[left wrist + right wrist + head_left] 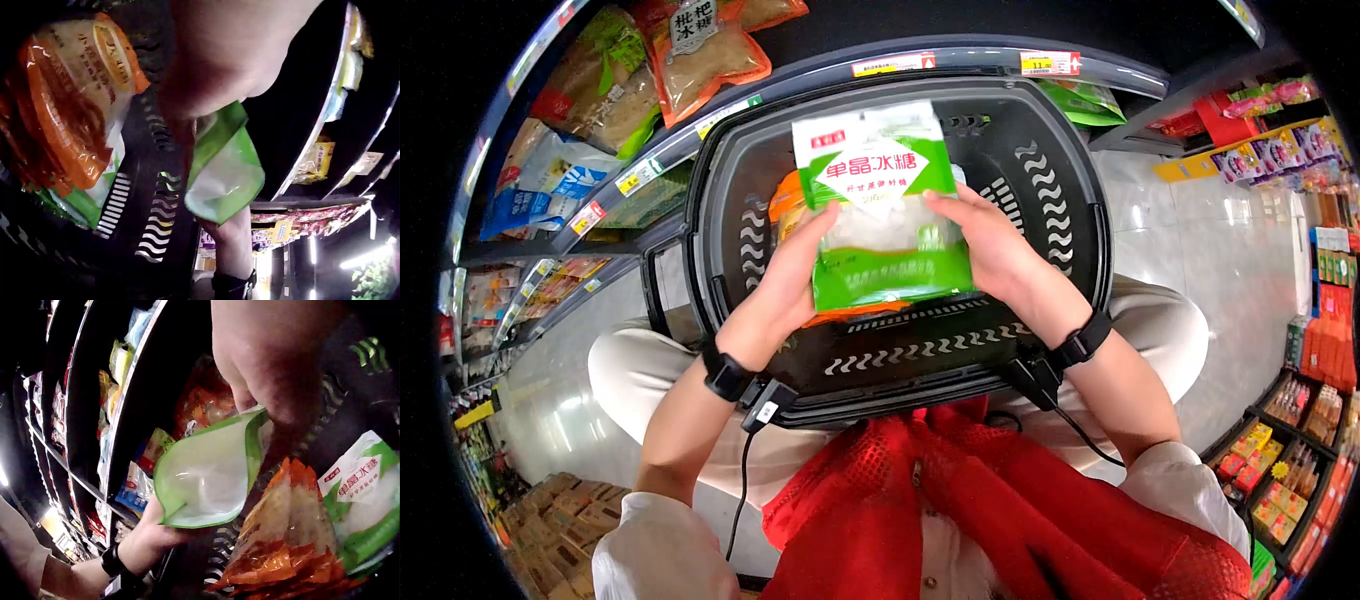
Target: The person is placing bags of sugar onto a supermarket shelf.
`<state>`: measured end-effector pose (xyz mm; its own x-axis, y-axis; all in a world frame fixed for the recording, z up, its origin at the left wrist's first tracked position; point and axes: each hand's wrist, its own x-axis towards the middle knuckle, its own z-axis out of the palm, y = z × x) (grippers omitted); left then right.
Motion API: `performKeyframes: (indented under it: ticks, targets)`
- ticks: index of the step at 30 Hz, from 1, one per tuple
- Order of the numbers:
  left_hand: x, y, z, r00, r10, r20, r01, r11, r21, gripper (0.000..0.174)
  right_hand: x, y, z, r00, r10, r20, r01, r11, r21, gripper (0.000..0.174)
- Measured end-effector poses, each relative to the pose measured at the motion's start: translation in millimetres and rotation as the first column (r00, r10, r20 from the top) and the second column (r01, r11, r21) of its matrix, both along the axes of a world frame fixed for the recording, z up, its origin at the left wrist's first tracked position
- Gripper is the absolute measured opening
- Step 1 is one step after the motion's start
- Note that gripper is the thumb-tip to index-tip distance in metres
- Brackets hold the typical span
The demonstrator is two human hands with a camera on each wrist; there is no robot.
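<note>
A green and white bag of rock sugar is held up over a black shopping basket, its printed front facing the head camera. The left hand grips its left edge, thumb lying on the front. On the opposite edge, the right hand pinches it with the thumb in front. Both wrist views show the bag from its end, with a clear panel. Down in the basket lie orange-trimmed bags of brownish food and another green and white rock sugar bag, partly hidden in the head view.
A shelf with price tags curves along the left and far side, bearing an orange-edged bag and a blue and white bag. Racks of packets stand on the right. The person's legs flank the basket; cables hang from both wrists.
</note>
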<state>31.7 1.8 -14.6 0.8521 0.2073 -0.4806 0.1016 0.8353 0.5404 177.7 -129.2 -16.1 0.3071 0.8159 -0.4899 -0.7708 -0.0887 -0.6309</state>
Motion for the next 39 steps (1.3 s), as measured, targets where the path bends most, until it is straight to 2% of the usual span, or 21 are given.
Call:
performKeyframes:
  ticks: [1, 2, 7, 9, 11, 13, 18, 21, 23, 27, 29, 30, 35, 37, 39]
  targets:
    - [-0.5, 0.2, -8.0, 0.999, 0.032, 0.009, -0.032, 0.999, -0.009, 0.043, 1.8, 0.1, -2.4, 1.000, 0.013, -0.023, -0.014, 0.999, -0.041, 0.035]
    - [-3.1, 0.4, -15.9, 0.998, 0.060, 0.010, -0.059, 0.998, -0.024, 0.043, 2.2, -2.1, -2.8, 1.000, 0.024, -0.010, -0.024, 1.000, -0.009, 0.036]
    - [-6.6, -6.3, 9.0, 0.997, 0.002, 0.072, -0.007, 0.997, 0.079, 0.043, 4.5, -5.2, 24.9, 1.000, -0.006, -0.026, 0.005, 1.000, -0.026, 0.037]
    - [-7.0, -5.4, 11.5, 0.989, -0.014, 0.148, 0.017, 1.000, -0.018, 0.042, 2.9, -5.8, 30.3, 0.994, 0.009, 0.105, -0.009, 1.000, -0.002, 0.034]
    - [-3.2, -7.0, 12.6, 0.993, -0.008, 0.120, 0.017, 0.997, -0.075, 0.043, -0.1, -7.5, 20.8, 0.994, 0.022, 0.107, -0.020, 1.000, -0.019, 0.031]
    - [1.2, -7.5, 1.6, 1.000, 0.000, -0.025, -0.001, 1.000, -0.003, 0.045, -5.5, -7.2, 11.3, 0.994, 0.075, 0.080, -0.074, 0.997, -0.012, 0.031]
    - [-1.8, -9.1, -3.6, 1.000, 0.013, -0.017, -0.011, 0.997, 0.081, 0.041, -8.8, -2.6, 12.4, 0.995, 0.096, 0.040, -0.096, 0.995, 0.000, 0.032]
    - [-2.0, -10.8, -2.5, 0.995, 0.027, -0.097, -0.010, 0.984, 0.177, 0.040, -11.4, 0.6, 16.8, 0.999, 0.033, 0.027, -0.031, 0.997, -0.073, 0.033]
    - [-2.5, -12.4, -3.6, 0.989, 0.030, -0.144, 0.013, 0.957, 0.289, 0.040, -12.3, 0.9, 11.8, 0.995, 0.015, 0.101, -0.006, 0.996, -0.090, 0.032]
    - [-1.0, -14.3, 3.7, 0.984, 0.007, -0.181, 0.028, 0.982, 0.188, 0.040, -8.8, -0.4, 9.1, 0.990, -0.001, 0.142, 0.017, 0.994, -0.110, 0.030]
    - [-2.4, -13.4, 7.5, 0.977, -0.129, -0.168, 0.137, 0.990, 0.036, 0.042, -2.3, -0.9, 12.6, 0.985, -0.117, 0.125, 0.135, 0.980, -0.146, 0.027]
    - [-1.8, -16.5, 12.2, 0.968, -0.130, -0.214, 0.141, 0.989, 0.037, 0.044, 4.4, -1.7, 12.1, 0.987, -0.112, 0.116, 0.132, 0.975, -0.180, 0.026]
    - [-5.3, -13.3, 3.1, 0.977, -0.136, -0.166, 0.157, 0.981, 0.117, 0.043, 0.7, -1.6, 10.4, 0.988, -0.128, 0.085, 0.139, 0.981, -0.137, 0.031]
    - [-9.1, -9.9, -2.7, 0.969, -0.092, -0.227, 0.124, 0.984, 0.129, 0.042, -7.2, -3.3, 10.4, 0.990, -0.121, 0.078, 0.130, 0.984, -0.125, 0.032]
    - [-11.1, -4.5, -3.4, 0.979, -0.067, -0.192, 0.085, 0.993, 0.084, 0.042, -13.8, -4.0, 8.9, 0.997, -0.002, 0.081, 0.013, 0.990, -0.138, 0.037]
